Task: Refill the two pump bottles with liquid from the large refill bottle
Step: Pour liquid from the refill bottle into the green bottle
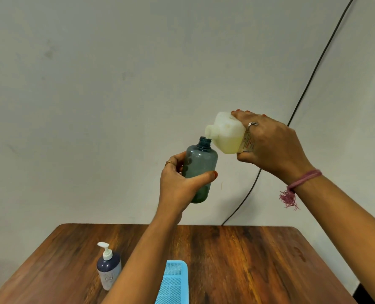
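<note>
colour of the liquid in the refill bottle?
Pale yellow, in the refill bottle; head view.

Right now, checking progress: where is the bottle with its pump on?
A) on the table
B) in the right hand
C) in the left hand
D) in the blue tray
A: the pump bottle stands upright on the table, left of the tray; both hands hold other bottles.

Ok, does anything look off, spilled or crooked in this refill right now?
No spill shows. The refill bottle, gripped by the right hand, is tipped with its spout at the open neck of the grey bottle, which the left hand holds in mid-air above the table, itself slightly tilted.
</note>
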### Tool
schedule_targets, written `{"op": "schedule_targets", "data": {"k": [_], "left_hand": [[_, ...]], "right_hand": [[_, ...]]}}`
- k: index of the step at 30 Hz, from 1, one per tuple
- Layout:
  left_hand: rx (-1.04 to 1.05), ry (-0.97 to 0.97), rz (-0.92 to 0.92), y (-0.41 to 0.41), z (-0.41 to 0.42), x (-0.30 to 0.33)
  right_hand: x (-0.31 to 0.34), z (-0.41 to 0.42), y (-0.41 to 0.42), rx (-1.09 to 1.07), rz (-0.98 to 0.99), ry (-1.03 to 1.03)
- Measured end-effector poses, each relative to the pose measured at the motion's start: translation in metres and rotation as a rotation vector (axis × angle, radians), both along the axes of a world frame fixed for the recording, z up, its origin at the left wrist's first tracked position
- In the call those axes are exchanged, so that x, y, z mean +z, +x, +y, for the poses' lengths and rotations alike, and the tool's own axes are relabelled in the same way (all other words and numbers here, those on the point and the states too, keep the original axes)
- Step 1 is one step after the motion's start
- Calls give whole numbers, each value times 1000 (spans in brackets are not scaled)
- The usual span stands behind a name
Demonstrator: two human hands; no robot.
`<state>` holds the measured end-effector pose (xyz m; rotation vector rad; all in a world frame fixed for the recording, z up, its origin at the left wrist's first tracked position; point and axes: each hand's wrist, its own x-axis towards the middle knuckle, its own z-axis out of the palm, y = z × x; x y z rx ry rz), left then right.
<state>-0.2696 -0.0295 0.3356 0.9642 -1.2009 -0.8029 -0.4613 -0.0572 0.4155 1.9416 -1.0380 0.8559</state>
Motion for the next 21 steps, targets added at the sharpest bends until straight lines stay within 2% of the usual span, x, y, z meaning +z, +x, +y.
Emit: {"op": "schedule_targets", "data": {"k": [21], "left_hand": [[0,-7,-1,-2,0,1]], "right_hand": [[1,1,-1,5,9,-22]]}}
